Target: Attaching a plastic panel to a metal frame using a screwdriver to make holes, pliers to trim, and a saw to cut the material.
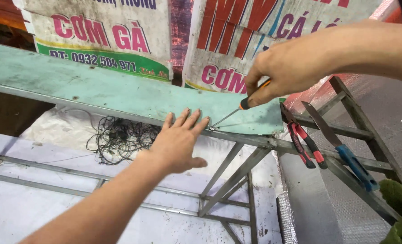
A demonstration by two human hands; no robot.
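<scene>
At the centre of the frame the left hand (177, 141) lies flat, fingers spread, holding nothing, on the lower edge of a pale green panel (119, 92). The right hand (284, 68), upper right, is closed around a screwdriver (237, 110) whose tip meets what looks like a screw on the metal frame (260, 142) just beside the left fingertips. Red-handled pliers (305, 144) and a blue-handled knife (341, 144) rest on the frame at right.

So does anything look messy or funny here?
Yes: a black tangle of wire lies bunched on the white sheet below the green panel. Red-handled pliers and a blue-handled knife rest loosely across the metal frame.
</scene>
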